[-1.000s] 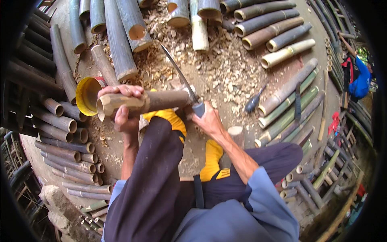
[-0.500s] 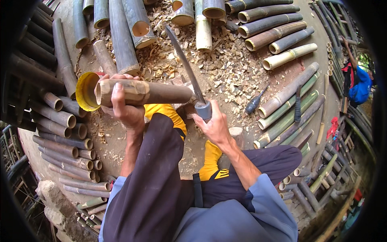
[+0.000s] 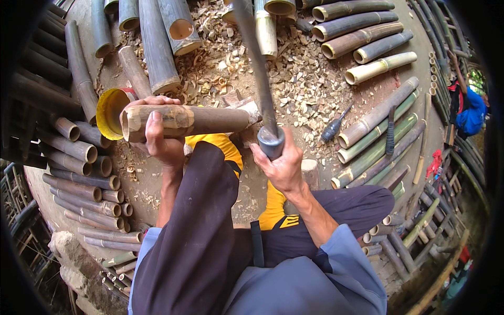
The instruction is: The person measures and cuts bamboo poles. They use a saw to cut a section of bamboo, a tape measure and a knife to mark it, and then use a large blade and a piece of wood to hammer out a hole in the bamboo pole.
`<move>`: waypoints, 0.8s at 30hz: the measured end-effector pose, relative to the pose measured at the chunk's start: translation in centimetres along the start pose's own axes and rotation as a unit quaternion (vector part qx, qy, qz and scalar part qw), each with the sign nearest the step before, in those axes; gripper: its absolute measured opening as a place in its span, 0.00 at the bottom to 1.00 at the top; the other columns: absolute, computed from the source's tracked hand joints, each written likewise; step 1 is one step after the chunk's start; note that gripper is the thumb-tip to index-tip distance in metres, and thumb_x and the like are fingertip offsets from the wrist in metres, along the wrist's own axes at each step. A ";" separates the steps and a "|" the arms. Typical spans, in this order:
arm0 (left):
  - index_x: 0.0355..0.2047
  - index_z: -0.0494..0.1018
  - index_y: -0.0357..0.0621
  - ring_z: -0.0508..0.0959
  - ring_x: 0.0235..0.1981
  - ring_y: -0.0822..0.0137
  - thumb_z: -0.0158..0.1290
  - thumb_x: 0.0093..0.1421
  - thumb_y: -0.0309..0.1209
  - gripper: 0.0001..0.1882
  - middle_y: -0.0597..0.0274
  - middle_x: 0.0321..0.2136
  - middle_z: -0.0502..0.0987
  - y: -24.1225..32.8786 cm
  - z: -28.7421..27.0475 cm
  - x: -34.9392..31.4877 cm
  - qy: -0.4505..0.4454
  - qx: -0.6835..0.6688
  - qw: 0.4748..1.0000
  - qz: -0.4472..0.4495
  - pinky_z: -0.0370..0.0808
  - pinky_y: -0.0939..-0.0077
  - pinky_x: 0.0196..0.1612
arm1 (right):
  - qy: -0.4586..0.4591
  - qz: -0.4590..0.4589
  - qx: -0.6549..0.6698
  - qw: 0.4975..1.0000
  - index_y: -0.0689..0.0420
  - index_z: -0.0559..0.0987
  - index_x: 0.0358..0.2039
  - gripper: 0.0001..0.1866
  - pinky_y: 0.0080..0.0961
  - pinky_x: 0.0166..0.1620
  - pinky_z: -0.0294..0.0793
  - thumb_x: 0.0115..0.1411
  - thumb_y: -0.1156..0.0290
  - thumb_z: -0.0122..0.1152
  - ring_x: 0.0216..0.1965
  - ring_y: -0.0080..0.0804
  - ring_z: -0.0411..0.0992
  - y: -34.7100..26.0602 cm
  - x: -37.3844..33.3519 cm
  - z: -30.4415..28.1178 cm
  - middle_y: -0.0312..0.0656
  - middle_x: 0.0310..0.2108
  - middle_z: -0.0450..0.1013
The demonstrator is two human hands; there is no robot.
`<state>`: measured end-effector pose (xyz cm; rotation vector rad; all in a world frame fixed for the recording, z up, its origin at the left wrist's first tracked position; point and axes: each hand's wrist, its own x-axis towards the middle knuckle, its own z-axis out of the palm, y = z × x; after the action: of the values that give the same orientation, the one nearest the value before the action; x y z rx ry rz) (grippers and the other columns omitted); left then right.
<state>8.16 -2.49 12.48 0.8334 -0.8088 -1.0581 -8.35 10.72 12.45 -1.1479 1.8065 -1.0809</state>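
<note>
Dark trousers (image 3: 189, 226) fill the near part of my view, one raised knee just below the work. Past that knee, my left hand (image 3: 167, 151) clasps a brown bamboo tube (image 3: 218, 121) near its pared end, thumb across the side; the tube lies almost level, its left rim overlapping a yellow ring (image 3: 103, 118). My right hand (image 3: 283, 165) is wrapped round the grey handle (image 3: 271, 145) of a knife (image 3: 261, 79). Its blurred blade points up and away past the tube's right end, with a narrow gap showing between; the upper border cuts off its tip. Rightward I have wider room over pale chips (image 3: 304, 89), as far as a dark-handled tool (image 3: 332, 130). Slanting bamboo lengths (image 3: 375, 113) bound that side. Farther off, thick grey culms (image 3: 156, 63) edge the chips.
</note>
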 end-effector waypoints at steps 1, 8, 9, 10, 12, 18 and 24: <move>0.42 0.59 0.36 0.73 0.28 0.58 0.45 0.48 0.29 0.20 0.50 0.28 0.68 0.0 -0.6 -0.2 -0.020 0.033 0.999 0.015 0.75 0.62 0.37 | 0.038 -0.055 0.024 0.997 0.62 0.68 0.35 0.16 0.29 0.27 0.74 0.52 0.70 0.64 0.24 0.32 0.75 0.1 -0.1 0.5 0.46 0.23 0.73; 0.41 0.59 0.38 0.73 0.29 0.58 0.49 0.44 0.32 0.23 0.51 0.27 0.67 -0.6 -0.4 -0.1 -0.061 -0.002 0.998 -0.011 0.75 0.59 0.37 | -0.079 0.099 -0.083 0.988 0.65 0.68 0.35 0.18 0.34 0.28 0.77 0.51 0.68 0.64 0.27 0.45 0.78 6.4 -0.2 0.3 0.53 0.24 0.75; 0.41 0.59 0.37 0.72 0.30 0.58 0.49 0.44 0.33 0.23 0.51 0.27 0.67 0.0 -1.1 0.0 -0.064 0.001 0.998 -0.012 0.74 0.60 0.38 | -0.078 0.088 -0.054 0.992 0.64 0.68 0.35 0.18 0.33 0.28 0.77 0.51 0.68 0.64 0.27 0.45 0.78 4.2 -0.4 0.3 0.53 0.23 0.75; 0.40 0.59 0.37 0.72 0.30 0.58 0.49 0.44 0.33 0.23 0.51 0.27 0.67 0.2 -1.4 0.4 -0.068 -0.004 0.998 -0.007 0.74 0.61 0.39 | -0.072 0.070 -0.029 0.994 0.64 0.68 0.35 0.17 0.33 0.28 0.77 0.51 0.69 0.64 0.27 0.45 0.78 2.2 0.1 0.1 0.53 0.23 0.75; 0.40 0.60 0.37 0.71 0.32 0.58 0.49 0.44 0.33 0.23 0.51 0.28 0.67 0.1 -1.7 0.4 -0.088 0.000 0.996 0.012 0.72 0.63 0.40 | -0.004 0.008 0.026 1.000 0.61 0.70 0.33 0.15 0.26 0.26 0.74 0.51 0.70 0.66 0.22 0.25 0.73 0.9 -0.1 0.2 0.42 0.22 0.73; 0.45 0.60 0.36 0.71 0.36 0.61 0.49 0.48 0.33 0.25 0.52 0.32 0.70 1.1 0.5 0.2 -0.112 0.097 0.987 -0.059 0.69 0.66 0.45 | -0.077 0.061 -0.078 0.992 0.60 0.69 0.38 0.16 0.31 0.28 0.74 0.52 0.67 0.63 0.23 0.32 0.75 7.1 0.1 1.3 0.44 0.21 0.73; 0.42 0.60 0.35 0.74 0.25 0.60 0.49 0.51 0.28 0.18 0.53 0.25 0.70 0.6 1.3 -0.2 0.045 0.028 0.999 0.002 0.76 0.62 0.32 | -0.041 0.016 -0.013 0.999 0.62 0.67 0.41 0.21 0.32 0.30 0.76 0.52 0.66 0.64 0.30 0.45 0.78 -0.1 -0.1 -0.2 0.50 0.27 0.75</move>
<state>7.24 -2.41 13.56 0.9211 -0.7665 -0.9905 -8.46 10.89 12.64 -1.1584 1.7748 -0.9807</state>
